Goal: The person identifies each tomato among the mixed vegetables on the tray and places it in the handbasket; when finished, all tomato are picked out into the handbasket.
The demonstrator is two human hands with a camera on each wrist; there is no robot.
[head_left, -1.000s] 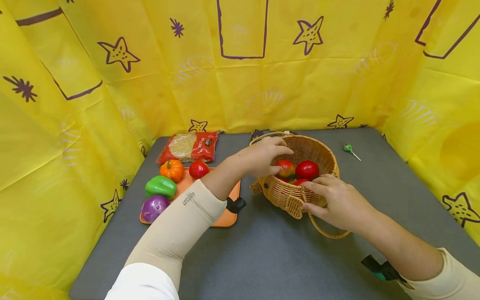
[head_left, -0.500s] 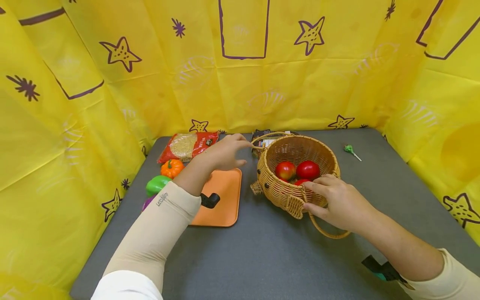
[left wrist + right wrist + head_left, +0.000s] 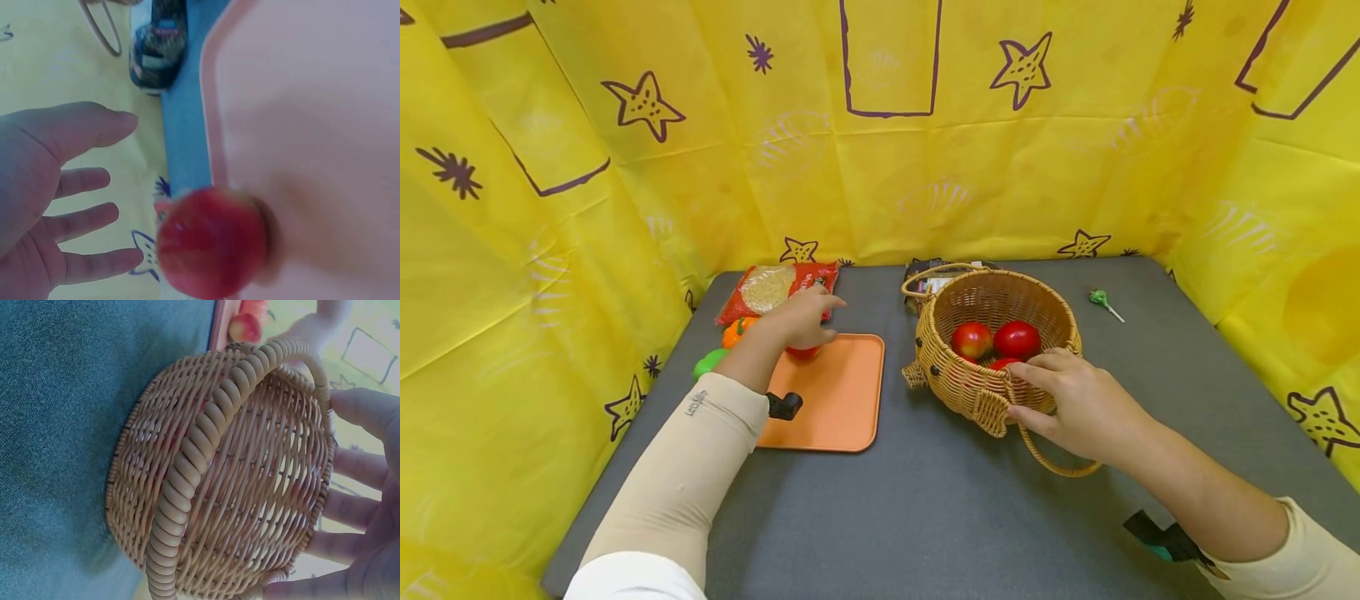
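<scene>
My left hand hovers over the far left of the orange tray, fingers extended and apart. Just under it on the tray lies a red apple, mostly hidden by the hand in the head view. In the left wrist view the fingertips come close to the apple, with nothing in the palm. My right hand holds the near rim of a wicker basket shaped like an animal, fingers over the edge and thumb outside. Inside the basket sit a red-yellow fruit, a red fruit and another partly covered by my fingers.
An orange pumpkin and green pepper show behind my left forearm. A red bag of yellow grain lies at the back left. Behind the basket is a dark package; a green lollipop lies right of it.
My left hand has left the basket and moved left to above the apple on the tray. The fruit it touched stays in the basket. The right hand has not moved.
</scene>
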